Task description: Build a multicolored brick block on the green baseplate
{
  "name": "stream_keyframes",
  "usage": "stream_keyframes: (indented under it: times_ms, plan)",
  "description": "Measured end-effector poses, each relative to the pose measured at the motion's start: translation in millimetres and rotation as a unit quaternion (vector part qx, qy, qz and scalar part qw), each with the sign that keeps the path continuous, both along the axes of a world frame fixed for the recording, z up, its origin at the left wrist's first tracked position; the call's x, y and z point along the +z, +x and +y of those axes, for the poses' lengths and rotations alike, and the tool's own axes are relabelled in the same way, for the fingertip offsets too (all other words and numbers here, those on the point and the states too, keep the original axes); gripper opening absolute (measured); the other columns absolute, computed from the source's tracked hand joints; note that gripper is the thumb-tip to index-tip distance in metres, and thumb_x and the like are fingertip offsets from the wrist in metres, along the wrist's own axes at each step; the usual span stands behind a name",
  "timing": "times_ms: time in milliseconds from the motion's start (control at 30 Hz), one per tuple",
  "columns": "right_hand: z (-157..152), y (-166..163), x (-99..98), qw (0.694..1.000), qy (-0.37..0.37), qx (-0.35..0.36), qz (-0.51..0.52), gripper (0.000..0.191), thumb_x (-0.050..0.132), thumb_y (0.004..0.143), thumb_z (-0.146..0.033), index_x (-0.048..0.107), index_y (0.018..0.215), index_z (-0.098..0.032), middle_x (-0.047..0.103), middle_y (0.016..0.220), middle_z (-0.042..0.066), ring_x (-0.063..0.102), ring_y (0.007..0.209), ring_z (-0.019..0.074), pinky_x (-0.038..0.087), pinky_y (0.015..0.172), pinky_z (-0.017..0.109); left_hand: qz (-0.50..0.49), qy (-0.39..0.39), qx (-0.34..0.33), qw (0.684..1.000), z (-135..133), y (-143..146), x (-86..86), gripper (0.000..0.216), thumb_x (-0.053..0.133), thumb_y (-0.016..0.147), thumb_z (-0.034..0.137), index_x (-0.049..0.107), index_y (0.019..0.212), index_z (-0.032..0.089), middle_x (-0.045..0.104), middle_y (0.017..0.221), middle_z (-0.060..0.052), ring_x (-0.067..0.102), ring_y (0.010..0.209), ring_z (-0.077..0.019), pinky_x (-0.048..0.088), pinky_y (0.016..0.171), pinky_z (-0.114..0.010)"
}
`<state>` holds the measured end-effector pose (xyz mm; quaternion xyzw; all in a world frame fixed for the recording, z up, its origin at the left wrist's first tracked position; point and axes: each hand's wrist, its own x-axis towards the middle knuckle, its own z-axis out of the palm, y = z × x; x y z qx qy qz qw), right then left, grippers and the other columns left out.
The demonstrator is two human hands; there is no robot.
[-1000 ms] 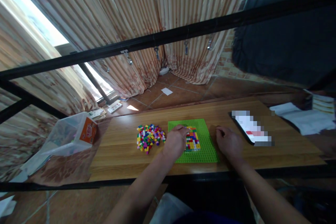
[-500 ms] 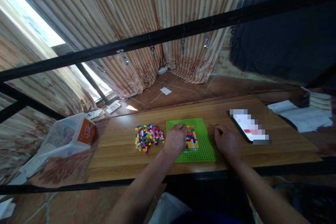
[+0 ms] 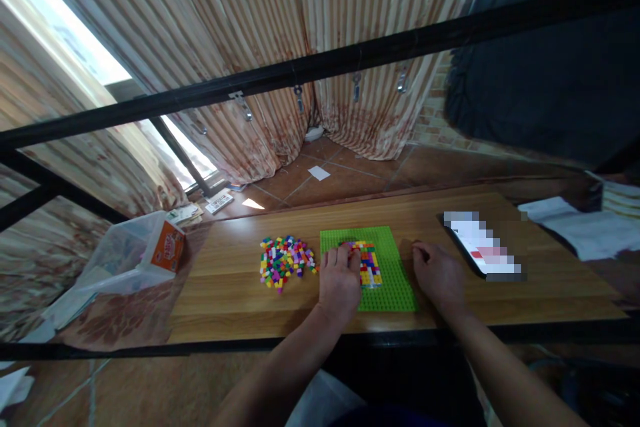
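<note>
A green studded baseplate lies on the wooden table, with a block of small coloured bricks built on it. My left hand rests on the plate's left part, fingers curled, fingertips at the left edge of the built bricks. What it may hold is hidden. My right hand lies on the table just right of the plate, fingers curled under in a loose fist. A heap of loose coloured bricks sits left of the plate.
A phone lies at the right of the table, white papers beyond it. A clear plastic box with an orange label stands off the table's left end. A black bar crosses above; curtains hang behind.
My left hand has slid a little toward me along the left side of the built bricks. The right hand has stayed where it was.
</note>
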<state>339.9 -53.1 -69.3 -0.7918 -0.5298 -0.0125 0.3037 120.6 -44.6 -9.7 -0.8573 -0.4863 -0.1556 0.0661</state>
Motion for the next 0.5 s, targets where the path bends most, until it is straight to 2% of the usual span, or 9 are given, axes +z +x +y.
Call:
stream_keyframes:
  times_ms: [333, 500]
  plan:
    - [-2, 1, 2.0, 1.000, -0.019, 0.003, -0.021, 0.035, 0.042, 0.087, -0.034, 0.070, 0.096, -0.015, 0.069, 0.090, 0.011, 0.060, 0.074, 0.0209, 0.041, 0.065, 0.031, 0.063, -0.009, -0.022, 0.998, -5, 6, 8.0, 0.029, 0.045, 0.090, 0.015, 0.057, 0.116, 0.011, 0.058, 0.112, -0.013, 0.051, 0.100, -0.0258, 0.042, 0.092, -0.046]
    - [-3, 4, -0.2, 0.999, -0.005, 0.017, -0.049, 0.036, 0.042, 0.086, -0.033, 0.070, 0.096, -0.013, 0.069, 0.092, 0.013, 0.060, 0.075, 0.0224, 0.039, 0.063, 0.031, 0.021, -0.025, 0.002, 0.999, -14, 8, 4.9, 0.034, 0.044, 0.090, 0.017, 0.053, 0.122, 0.010, 0.056, 0.118, -0.014, 0.051, 0.103, -0.0270, 0.040, 0.095, -0.050]
